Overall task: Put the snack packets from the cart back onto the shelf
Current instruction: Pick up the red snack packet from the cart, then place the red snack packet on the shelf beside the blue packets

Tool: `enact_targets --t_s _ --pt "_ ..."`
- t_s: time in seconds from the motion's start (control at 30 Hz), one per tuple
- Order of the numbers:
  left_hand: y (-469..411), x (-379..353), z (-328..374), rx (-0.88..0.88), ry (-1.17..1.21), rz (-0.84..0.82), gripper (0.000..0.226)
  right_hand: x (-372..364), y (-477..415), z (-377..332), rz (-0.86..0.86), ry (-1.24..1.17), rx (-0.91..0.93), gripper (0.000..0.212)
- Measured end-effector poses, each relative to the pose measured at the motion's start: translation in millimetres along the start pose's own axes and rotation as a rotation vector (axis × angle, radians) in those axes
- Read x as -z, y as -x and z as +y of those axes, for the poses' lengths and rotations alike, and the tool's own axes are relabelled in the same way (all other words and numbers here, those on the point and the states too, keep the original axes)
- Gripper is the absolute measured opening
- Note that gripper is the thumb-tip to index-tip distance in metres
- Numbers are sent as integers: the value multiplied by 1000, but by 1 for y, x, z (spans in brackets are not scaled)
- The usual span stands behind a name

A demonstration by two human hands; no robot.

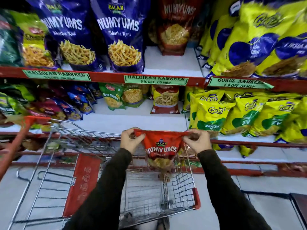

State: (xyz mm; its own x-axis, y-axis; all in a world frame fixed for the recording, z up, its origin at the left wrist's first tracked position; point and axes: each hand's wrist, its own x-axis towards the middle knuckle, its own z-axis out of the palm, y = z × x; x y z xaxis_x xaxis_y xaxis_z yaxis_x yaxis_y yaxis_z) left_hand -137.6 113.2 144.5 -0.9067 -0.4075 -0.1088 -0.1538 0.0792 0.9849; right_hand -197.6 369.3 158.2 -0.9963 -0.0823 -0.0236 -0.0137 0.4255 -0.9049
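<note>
Red foil "Numyums" snack packet (160, 146) held up over the wire-mesh shopping cart w/ red trim (106, 183), front face toward camera, top edge stretched flat betw. both hands. Left hand (131, 140) pinches the top left corner of packet; right hand (196, 141) pinches the top right corner. Both fists closed on the seam, dark long sleeves (109, 188) on both arms. Packet bottom hangs down inside the cart basket; whether it touches the mesh, cannot tell.

Cart stands close against the red-edged metal shelf unit (106, 75). Upper shelf: two tall blue "Numyums" bags (123, 34) upright at left-centre, one red "Numyums" bag (176, 25) upright further back, bare white shelf space in front of it. Yellow-and-blue bags (259, 39) stacked at right. Green paper price labels (156, 79) on shelf edge read "Haldiram Namkeen" and "Gokul Namkeen". Lower shelf: yellow-green "Gokul" packets (245, 113) at right, mixed small packets at left; some blurred.
</note>
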Motion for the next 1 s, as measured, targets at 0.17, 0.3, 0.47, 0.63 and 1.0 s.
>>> enact_targets --t_s 0.17,0.3,0.47,0.63,1.0 --pt "-19 8 64 -161 65 17 20 18 -23 -52 83 -238 147 25" --pt "-35 6 129 -281 151 24 27 38 -46 -106 173 -361 236 15" --pt "-52 -6 210 -448 230 29 27 64 -64 -180 216 -484 377 32" --pt "-72 -20 273 -530 282 62 5 87 -95 -230 289 -548 461 21" --pt "-143 -70 345 -413 195 248 26 116 -179 -282 335 -401 377 8"
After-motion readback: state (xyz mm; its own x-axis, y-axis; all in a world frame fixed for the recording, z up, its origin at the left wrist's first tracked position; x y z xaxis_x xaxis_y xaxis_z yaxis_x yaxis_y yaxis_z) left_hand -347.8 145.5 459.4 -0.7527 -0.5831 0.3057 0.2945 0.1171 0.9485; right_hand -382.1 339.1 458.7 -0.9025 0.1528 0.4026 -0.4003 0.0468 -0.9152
